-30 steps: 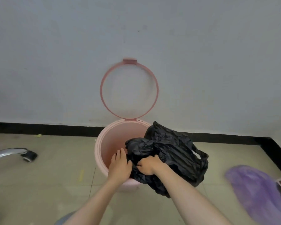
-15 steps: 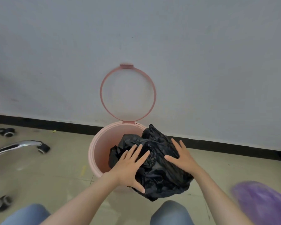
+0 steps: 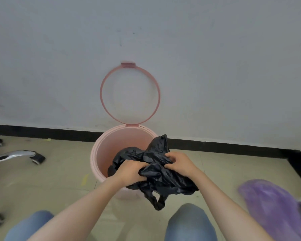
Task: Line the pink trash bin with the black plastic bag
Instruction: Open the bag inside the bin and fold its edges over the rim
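my left hand and right hand both clutch the black plastic bag, bunched at the pink trash bin's five o'clock rim; it could slip outside.

Crinkled glossy black plastic bag; smooth matt pink plastic bin behind; polished chrome chair leg far left.

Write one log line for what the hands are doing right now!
left hand: gripping black bag | right hand: gripping bag | bag: bunched over pink bin | ring: raised | lining: not done
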The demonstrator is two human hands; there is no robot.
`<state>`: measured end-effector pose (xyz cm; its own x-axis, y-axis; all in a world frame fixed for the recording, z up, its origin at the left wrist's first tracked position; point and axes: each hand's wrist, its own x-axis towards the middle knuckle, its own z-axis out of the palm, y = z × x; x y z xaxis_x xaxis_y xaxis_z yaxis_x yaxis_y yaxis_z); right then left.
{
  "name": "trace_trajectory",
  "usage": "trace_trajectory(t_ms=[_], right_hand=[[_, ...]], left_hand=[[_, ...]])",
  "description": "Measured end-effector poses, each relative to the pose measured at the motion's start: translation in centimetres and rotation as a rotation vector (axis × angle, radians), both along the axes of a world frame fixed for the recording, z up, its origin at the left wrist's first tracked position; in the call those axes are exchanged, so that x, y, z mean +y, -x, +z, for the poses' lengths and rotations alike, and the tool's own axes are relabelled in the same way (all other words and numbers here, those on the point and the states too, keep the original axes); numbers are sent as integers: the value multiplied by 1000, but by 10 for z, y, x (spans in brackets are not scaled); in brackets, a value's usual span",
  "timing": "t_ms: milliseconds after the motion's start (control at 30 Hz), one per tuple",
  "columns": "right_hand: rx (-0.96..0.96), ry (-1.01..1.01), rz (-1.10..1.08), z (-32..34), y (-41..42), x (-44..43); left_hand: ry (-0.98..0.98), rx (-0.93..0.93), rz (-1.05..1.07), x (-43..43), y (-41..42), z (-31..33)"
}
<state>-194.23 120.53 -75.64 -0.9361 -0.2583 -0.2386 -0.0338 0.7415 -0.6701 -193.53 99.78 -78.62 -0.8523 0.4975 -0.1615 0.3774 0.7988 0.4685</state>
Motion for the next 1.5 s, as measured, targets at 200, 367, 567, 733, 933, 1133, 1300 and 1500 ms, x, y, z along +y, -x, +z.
trace_trajectory(t_ms=[200,367,567,733,933,1133,1300,1500], right_hand=[[332,-134,-92,22,13,-46],[-60,-545,231,-8,11,-81],[-14,-674,220,-16,7,-98],[122,-645,-28,-18,5,-100],[-33,-282,-281,-5,20,-100],[-4,91,127,-6,4,-98],[-29,-164,116,-29,-6,-97],[68,-12,-99,-29,3,-96]], left_hand=[[-3,218,338,-62,28,35],[212,4,587,-93,21,28],[-51,52,404,-85,-16,24],[-101,-132,347,-63,-52,-1],[212,-104,417,-54,-19,-12],[232,-86,540,-86,5,1],[55,-31,413,-81,-28,-10],[197,-41,193,-73,-44,-22]])
